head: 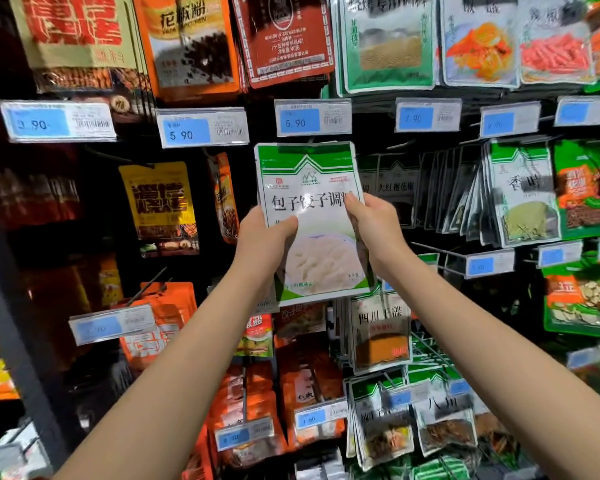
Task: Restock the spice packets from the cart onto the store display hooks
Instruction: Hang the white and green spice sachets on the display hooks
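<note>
A green-and-white spice packet [310,188] with a picture of dumplings is held upright in front of the display, just under the 5.90 price tag [312,118]. My left hand [264,237] grips its left edge with the thumb across the front. My right hand [374,223] pinches its right edge. Behind the packet the hook is hidden. Similar green-and-white packets [520,195] hang on hooks to the right. The cart is out of view.
Rows of hanging packets fill the wall: orange ones [187,43] and red ones [284,36] above, a yellow one [160,202] at the left, orange ones [309,393] below. Bare metal hooks [437,249] jut out at the right. A dark shelf post [18,341] stands at the left.
</note>
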Demonstrator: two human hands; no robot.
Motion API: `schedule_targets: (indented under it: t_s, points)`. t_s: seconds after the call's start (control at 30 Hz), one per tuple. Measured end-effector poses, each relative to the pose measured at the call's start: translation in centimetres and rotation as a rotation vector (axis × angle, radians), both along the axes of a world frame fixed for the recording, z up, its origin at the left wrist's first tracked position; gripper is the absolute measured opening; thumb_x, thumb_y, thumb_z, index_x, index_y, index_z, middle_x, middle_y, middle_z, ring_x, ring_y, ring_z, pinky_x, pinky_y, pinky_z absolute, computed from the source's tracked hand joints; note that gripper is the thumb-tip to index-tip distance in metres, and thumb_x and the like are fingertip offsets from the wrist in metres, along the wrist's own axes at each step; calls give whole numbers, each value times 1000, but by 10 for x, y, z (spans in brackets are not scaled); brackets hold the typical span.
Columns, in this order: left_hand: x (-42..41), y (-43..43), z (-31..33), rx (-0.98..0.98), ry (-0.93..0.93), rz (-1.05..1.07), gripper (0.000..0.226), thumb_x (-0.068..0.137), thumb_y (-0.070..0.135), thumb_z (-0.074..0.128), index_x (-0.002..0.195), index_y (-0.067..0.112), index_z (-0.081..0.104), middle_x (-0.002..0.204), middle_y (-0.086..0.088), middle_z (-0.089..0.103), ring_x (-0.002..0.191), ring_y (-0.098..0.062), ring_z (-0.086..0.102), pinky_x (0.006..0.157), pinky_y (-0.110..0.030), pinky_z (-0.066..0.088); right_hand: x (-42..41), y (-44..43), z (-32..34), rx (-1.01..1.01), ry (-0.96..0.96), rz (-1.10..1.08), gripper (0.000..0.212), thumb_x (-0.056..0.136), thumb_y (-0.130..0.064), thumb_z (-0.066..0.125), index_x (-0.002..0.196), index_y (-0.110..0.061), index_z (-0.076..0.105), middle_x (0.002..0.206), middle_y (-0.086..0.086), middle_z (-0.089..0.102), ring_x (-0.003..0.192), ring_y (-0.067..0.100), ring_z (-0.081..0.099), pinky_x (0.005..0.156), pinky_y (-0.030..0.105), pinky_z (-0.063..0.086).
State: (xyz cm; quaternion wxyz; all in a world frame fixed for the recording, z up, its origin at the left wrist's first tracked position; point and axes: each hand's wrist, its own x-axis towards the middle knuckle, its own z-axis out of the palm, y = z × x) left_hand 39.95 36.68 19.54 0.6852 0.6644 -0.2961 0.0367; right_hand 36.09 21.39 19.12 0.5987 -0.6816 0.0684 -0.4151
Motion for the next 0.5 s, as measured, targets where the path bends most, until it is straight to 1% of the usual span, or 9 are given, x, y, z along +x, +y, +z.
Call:
schedule_targets:
  t_s: [0.07,0.13,0.17,0.23,0.27,0.33,0.4,0.43,0.5]
  points:
    - [4,-1,3,7,-8,15,13,94,10,56,107,11,56,99,-4,64,85,-16,58,66,-23,46,0,0,3,-3,-19,-4,32,99,-20,50,70,-8,57,62,-1,54,57,10,47,55,23,34]
    - [11,-5,8,20,-13,37,23,92,13,59,113,3,56,110,-16,63,91,-23,58,73,-32,46,1,0,10,-4,-18,-23,39,99,-17,49,60,-16,46,42,-15,43,39,1,37,44,17,29]
    - [13,-7,12,15,-13,41,28,91,15,60,115,2,55,113,-18,62,96,-25,59,78,-35,48,2,-1,13,-5,-11,-35,41,99,-16,49,58,-17,44,37,-15,39,35,0,33,41,16,27]
    - [15,-11,17,28,-6,43,38,86,21,64,118,3,54,118,-17,61,104,-28,59,88,-41,49,7,-4,17,-7,4,-62,43,98,-18,50,57,-16,38,39,-11,34,36,7,30,43,21,24]
    - [18,-14,17,49,-1,39,41,84,24,64,118,4,53,119,-18,60,102,-29,58,87,-41,48,10,-6,17,-10,11,-73,44,98,-19,50,57,-16,34,43,-6,31,39,11,28,45,25,22]
    - [25,-19,15,78,-2,52,27,87,22,61,106,5,51,106,-17,59,90,-27,53,76,-38,44,16,-10,16,-32,32,-90,43,96,-21,50,59,-16,31,49,0,25,42,16,23,48,28,19]
    - [32,-23,10,145,-35,106,18,92,20,57,99,9,43,90,-5,48,85,-23,44,71,-34,37,22,-11,13,-67,67,-110,41,96,-21,49,60,-16,30,52,1,24,44,16,23,49,29,18]
    - [34,-25,7,207,-75,153,21,94,22,55,102,9,41,87,-1,43,84,-22,43,70,-32,36,25,-11,12,-91,78,-131,41,97,-21,48,61,-16,28,54,0,24,47,15,23,50,29,17]
    - [38,-28,4,340,-170,254,33,96,25,53,115,1,41,92,-5,44,80,-23,45,63,-32,34,32,-13,13,-140,99,-191,42,98,-21,46,62,-17,26,58,-2,26,52,13,23,52,30,16]
